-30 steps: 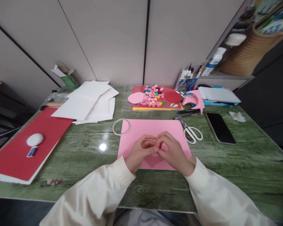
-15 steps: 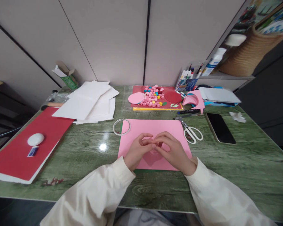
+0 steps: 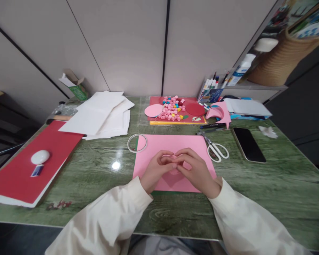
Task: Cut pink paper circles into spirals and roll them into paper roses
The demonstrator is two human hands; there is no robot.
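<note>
My left hand [image 3: 159, 168] and my right hand [image 3: 192, 169] meet fingertip to fingertip above a pink paper sheet [image 3: 146, 177]. Both are closed, thumbs and fingers pinching a small pink paper piece [image 3: 174, 171]. Most of that piece is hidden by the fingers, and its exact shape cannot be made out. A white ring like a tape roll [image 3: 128, 144] lies over the sheet's far left corner. Scissors with white handles [image 3: 218, 151] rest at the sheet's right edge, handles toward me.
Behind the sheet, a red tray-like sheet [image 3: 154, 100] bears many small pink, blue and yellow pieces and a pink disc [image 3: 153, 110]. White papers [image 3: 95, 113] and red card [image 3: 18, 159] lie left. A phone [image 3: 248, 144] and pink paper scrap [image 3: 223, 112] are right.
The fingers of both hands have shifted slightly around the small pink piece, with the fingertips now closer together. Everything else stays in place.
</note>
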